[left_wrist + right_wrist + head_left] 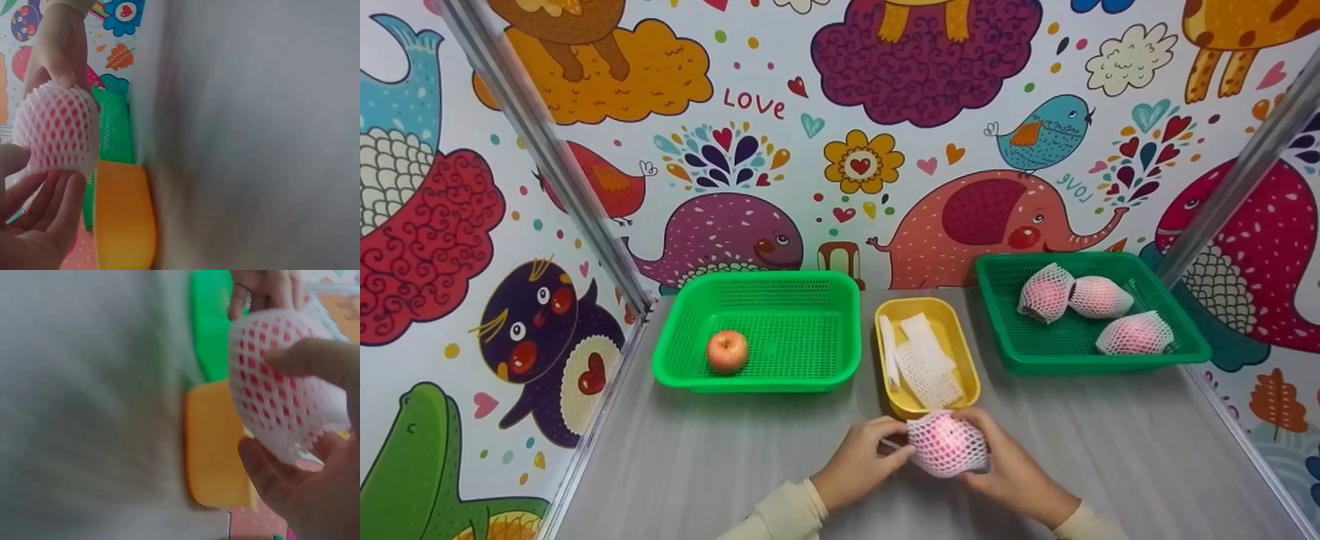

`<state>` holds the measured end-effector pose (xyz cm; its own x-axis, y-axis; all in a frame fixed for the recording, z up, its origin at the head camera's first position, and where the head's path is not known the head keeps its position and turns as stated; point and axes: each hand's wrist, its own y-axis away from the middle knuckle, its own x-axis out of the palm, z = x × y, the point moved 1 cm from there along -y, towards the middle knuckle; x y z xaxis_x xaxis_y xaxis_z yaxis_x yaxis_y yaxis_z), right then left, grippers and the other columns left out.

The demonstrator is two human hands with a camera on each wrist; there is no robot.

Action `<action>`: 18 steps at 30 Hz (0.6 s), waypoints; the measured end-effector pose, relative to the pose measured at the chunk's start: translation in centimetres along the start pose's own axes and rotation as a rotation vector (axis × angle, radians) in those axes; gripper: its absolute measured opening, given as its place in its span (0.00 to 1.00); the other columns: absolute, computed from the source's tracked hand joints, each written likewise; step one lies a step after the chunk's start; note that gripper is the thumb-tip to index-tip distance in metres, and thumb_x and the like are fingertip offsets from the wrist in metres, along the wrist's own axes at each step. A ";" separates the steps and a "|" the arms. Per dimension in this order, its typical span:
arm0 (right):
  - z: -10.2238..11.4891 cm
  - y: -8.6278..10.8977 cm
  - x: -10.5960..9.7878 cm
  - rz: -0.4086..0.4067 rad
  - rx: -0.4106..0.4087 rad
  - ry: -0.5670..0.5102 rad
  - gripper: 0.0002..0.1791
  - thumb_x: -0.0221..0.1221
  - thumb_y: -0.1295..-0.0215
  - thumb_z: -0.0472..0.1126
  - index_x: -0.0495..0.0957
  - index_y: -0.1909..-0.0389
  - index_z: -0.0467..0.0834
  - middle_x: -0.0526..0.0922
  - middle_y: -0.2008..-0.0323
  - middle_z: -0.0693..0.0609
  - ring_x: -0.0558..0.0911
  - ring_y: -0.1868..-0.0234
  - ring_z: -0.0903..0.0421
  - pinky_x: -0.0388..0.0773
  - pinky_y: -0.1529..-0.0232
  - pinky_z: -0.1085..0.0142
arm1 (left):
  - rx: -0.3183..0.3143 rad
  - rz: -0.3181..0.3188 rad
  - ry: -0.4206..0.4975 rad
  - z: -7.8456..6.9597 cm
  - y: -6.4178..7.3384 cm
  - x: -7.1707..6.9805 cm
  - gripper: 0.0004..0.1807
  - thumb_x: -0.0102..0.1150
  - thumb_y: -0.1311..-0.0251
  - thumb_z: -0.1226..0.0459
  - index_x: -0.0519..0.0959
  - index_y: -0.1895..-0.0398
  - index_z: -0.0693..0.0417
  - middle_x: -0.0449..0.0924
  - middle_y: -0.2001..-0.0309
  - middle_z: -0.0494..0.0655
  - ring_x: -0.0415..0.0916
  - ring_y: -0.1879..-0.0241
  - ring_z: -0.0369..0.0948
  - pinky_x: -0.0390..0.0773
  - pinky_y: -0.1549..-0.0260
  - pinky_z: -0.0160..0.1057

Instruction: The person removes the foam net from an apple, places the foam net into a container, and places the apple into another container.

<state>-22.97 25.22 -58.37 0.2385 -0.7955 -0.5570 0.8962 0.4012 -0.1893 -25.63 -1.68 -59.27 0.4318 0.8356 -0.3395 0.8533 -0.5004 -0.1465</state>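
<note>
Head view — right hand (1014,474) curled round net-wrapped fruit (947,445), left hand (856,459) pinching its end — just beside yellow tray (973,381); apple (727,352) in bright green basket (757,383).

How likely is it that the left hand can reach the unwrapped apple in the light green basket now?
Probably yes: the apple lies uncovered in the open light green basket, with only its near rim to cross. The left hand, though, would likely have to release the netted fruit first.

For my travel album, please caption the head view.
Right hand grips a foam-netted apple, left hand touching it, near a yellow tray of foam nets.
</note>
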 end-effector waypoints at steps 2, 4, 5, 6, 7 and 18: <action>-0.3 -0.2 0.8 0.014 0.017 0.060 0.49 0.81 0.48 0.29 0.67 0.27 0.40 0.77 0.32 0.45 0.78 0.33 0.47 0.78 0.34 0.52 | -0.019 -0.008 -0.016 0.6 0.1 0.1 0.11 0.71 0.27 0.64 0.89 0.46 0.56 0.86 0.51 0.36 0.85 0.53 0.32 0.86 0.54 0.34; -0.8 -0.4 1.5 0.040 0.023 0.102 0.50 0.82 0.49 0.29 0.66 0.27 0.40 0.78 0.32 0.46 0.78 0.32 0.45 0.75 0.31 0.46 | -0.030 -0.007 -0.040 1.2 0.3 0.1 0.10 0.71 0.27 0.64 0.89 0.47 0.57 0.86 0.52 0.37 0.85 0.53 0.33 0.86 0.54 0.33; -1.0 -0.5 1.7 0.057 0.020 0.120 0.50 0.82 0.49 0.29 0.66 0.27 0.41 0.78 0.32 0.46 0.78 0.32 0.45 0.75 0.32 0.44 | -0.036 -0.003 -0.054 1.5 0.4 0.1 0.10 0.71 0.27 0.64 0.89 0.47 0.57 0.86 0.52 0.37 0.84 0.53 0.33 0.85 0.54 0.33; -1.2 -0.5 2.0 0.071 0.014 0.137 0.50 0.82 0.49 0.30 0.66 0.27 0.42 0.79 0.33 0.47 0.79 0.33 0.46 0.75 0.32 0.43 | -0.043 0.002 -0.067 1.7 0.5 0.1 0.10 0.70 0.26 0.64 0.89 0.47 0.57 0.86 0.52 0.38 0.84 0.53 0.33 0.85 0.54 0.33; -1.4 -0.6 2.2 0.086 0.005 0.144 0.49 0.82 0.49 0.30 0.66 0.28 0.43 0.79 0.34 0.47 0.79 0.34 0.46 0.76 0.33 0.43 | -0.052 0.005 -0.081 1.9 0.6 0.2 0.09 0.69 0.26 0.65 0.89 0.47 0.57 0.86 0.52 0.38 0.84 0.54 0.32 0.85 0.53 0.34; -2.1 -0.8 3.7 0.127 -0.007 0.158 0.43 0.81 0.43 0.34 0.67 0.30 0.45 0.80 0.35 0.49 0.81 0.35 0.47 0.78 0.35 0.44 | -0.143 0.031 -0.130 3.2 1.2 0.4 0.12 0.57 0.26 0.74 0.88 0.51 0.54 0.84 0.59 0.34 0.79 0.65 0.30 0.83 0.62 0.34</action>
<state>-23.61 22.87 -62.01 0.2868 -0.6573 -0.6969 0.8599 0.4972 -0.1152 -25.37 -2.67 -62.58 0.4248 0.7795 -0.4604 0.8772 -0.4800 -0.0034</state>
